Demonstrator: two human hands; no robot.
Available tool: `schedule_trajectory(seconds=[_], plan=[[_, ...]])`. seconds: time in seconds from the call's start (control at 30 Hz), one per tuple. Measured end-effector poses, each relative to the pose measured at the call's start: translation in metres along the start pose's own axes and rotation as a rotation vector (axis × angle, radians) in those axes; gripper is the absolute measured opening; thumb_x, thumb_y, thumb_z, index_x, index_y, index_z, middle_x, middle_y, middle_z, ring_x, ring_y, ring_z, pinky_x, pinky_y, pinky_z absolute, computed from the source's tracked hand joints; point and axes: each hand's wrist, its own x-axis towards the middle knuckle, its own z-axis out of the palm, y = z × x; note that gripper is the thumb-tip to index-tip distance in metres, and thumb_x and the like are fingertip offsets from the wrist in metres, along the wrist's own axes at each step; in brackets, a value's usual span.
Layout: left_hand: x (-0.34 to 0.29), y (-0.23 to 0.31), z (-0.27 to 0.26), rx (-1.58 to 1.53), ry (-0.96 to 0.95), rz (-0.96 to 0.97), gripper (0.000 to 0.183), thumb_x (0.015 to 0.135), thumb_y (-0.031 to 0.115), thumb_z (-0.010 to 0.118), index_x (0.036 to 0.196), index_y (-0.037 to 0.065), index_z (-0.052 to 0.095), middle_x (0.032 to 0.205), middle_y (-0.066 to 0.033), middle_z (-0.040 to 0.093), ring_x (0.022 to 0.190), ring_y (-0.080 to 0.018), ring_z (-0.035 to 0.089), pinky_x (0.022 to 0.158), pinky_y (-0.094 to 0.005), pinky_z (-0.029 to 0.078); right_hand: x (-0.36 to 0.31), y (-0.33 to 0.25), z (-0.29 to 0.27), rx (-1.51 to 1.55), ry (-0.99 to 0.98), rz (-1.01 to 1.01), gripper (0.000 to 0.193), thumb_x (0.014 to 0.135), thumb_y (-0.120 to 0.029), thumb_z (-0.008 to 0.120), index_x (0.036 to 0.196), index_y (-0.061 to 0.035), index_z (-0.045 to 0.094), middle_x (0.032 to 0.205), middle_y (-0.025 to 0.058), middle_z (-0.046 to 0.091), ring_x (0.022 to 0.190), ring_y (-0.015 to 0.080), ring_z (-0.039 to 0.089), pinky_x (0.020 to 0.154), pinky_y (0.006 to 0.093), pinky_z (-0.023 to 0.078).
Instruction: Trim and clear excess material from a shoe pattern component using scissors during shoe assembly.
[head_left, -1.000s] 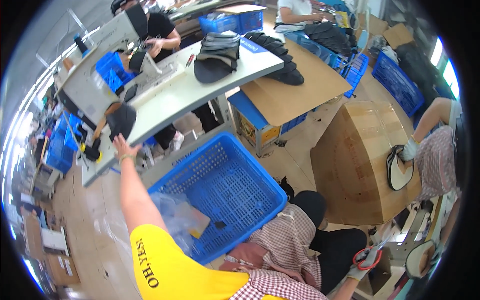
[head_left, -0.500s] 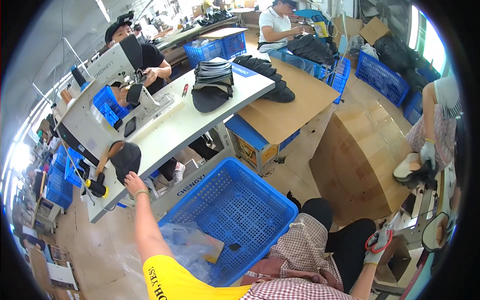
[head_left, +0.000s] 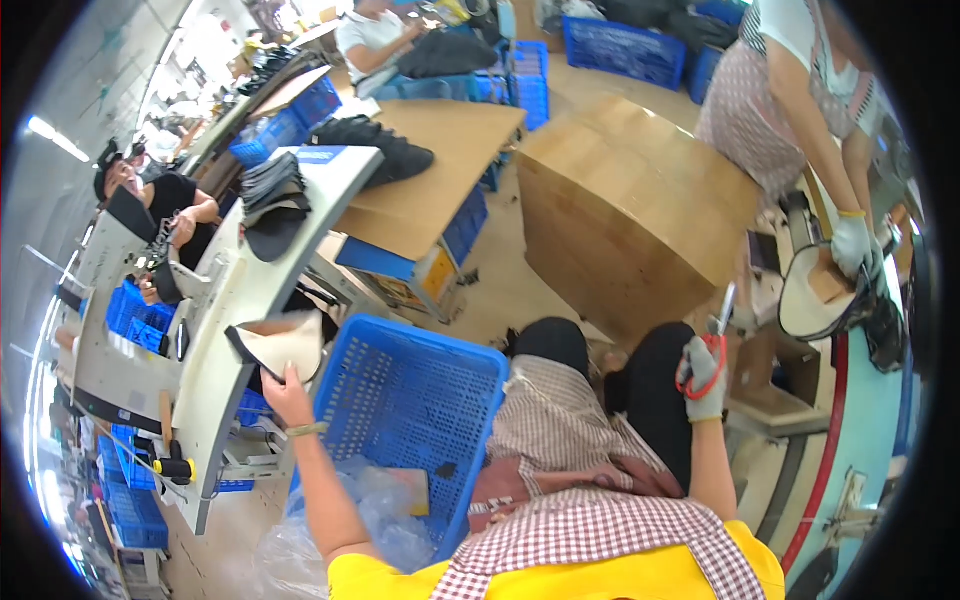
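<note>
My bare left hand (head_left: 288,397) grips a shoe upper (head_left: 283,350) by its lower edge, thumb on its cream lining; a dark edge shows at the piece's left. It is held up off the table, above the near left corner of a blue plastic basket (head_left: 430,338). Over by my right knee, my gloved right hand (head_left: 704,388) is closed around the red handles of scissors (head_left: 721,350), whose blades point up. Inside the basket lie a clear plastic bag (head_left: 380,515) and a small pale yellowish piece (head_left: 414,492).
A white sewing table (head_left: 213,375) stands at left, bearing stacked dark shoe uppers (head_left: 273,200) and a sewing machine (head_left: 115,345); a person sits behind it. A large cardboard box (head_left: 630,225) stands ahead. At right, a gloved co-worker handles a cream-lined shoe piece (head_left: 808,300).
My left hand has lifted the shoe upper off the table's corner and brought it toward the basket, its cream lining now showing. The view has turned right; the right hand still holds the scissors.
</note>
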Motion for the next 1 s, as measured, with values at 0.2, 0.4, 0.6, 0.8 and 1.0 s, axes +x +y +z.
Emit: schedule_trajectory(seconds=[0.2, 0.4, 0.6, 0.8, 1.0], plan=[[-0.143, 0.103, 0.165, -1.300, -0.416, -0.765, 0.041, 0.089, 0.001, 0.055, 0.129, 0.001, 0.046, 0.122, -0.0130, 0.058, 0.108, -0.0251, 0.059, 0.093, -0.0376, 0.049, -0.053, -0.010, 0.043, 0.103, -0.171, 0.192, 0.038, 0.086, -0.006, 0.055, 0.123, -0.0071, 0.045, 0.074, 0.0006, 0.053, 0.054, 0.0106, 0.053, 0.047, 0.0246, 0.044], [-0.303, 0.199, 0.220, -1.384, -0.912, -1.200, 0.042, 0.088, -0.002, 0.056, 0.129, 0.004, 0.047, 0.126, -0.0097, 0.055, 0.115, -0.0234, 0.054, 0.099, -0.0392, 0.044, -0.075, 0.023, 0.021, -0.496, 0.001, -0.555, 0.062, 0.082, -0.009, 0.064, 0.138, -0.0004, 0.038, 0.120, 0.0122, 0.058, 0.107, 0.0184, 0.058, 0.089, 0.0304, 0.047], [-0.367, 0.211, 0.199, -1.091, -1.274, -1.309, 0.038, 0.091, 0.011, 0.058, 0.127, 0.004, 0.048, 0.123, -0.0089, 0.057, 0.110, -0.0205, 0.056, 0.091, -0.0353, 0.048, -0.087, -0.010, -0.019, -0.588, 0.140, -0.256, 0.071, 0.074, -0.012, 0.070, 0.136, 0.0040, 0.038, 0.129, 0.0148, 0.053, 0.114, 0.0210, 0.054, 0.094, 0.0312, 0.044], [-0.327, 0.207, 0.180, -0.549, -2.193, -0.929, 0.024, 0.094, 0.019, 0.055, 0.101, -0.002, 0.063, 0.095, -0.0114, 0.067, 0.086, -0.0187, 0.065, 0.075, -0.0299, 0.054, -0.064, -0.004, -0.083, -0.755, 0.182, -0.219, 0.070, 0.069, -0.014, 0.071, 0.133, 0.0001, 0.045, 0.120, 0.0157, 0.058, 0.104, 0.0207, 0.058, 0.091, 0.0295, 0.045], [-0.295, 0.151, 0.241, -0.409, -1.116, -0.398, 0.025, 0.093, 0.015, 0.054, 0.112, -0.002, 0.058, 0.102, -0.0071, 0.063, 0.092, -0.0130, 0.058, 0.081, -0.0257, 0.047, -0.061, -0.003, -0.094, -0.852, 0.260, -0.023, 0.071, 0.068, -0.017, 0.073, 0.132, -0.0018, 0.046, 0.114, 0.0168, 0.061, 0.095, 0.0225, 0.062, 0.087, 0.0294, 0.047]])
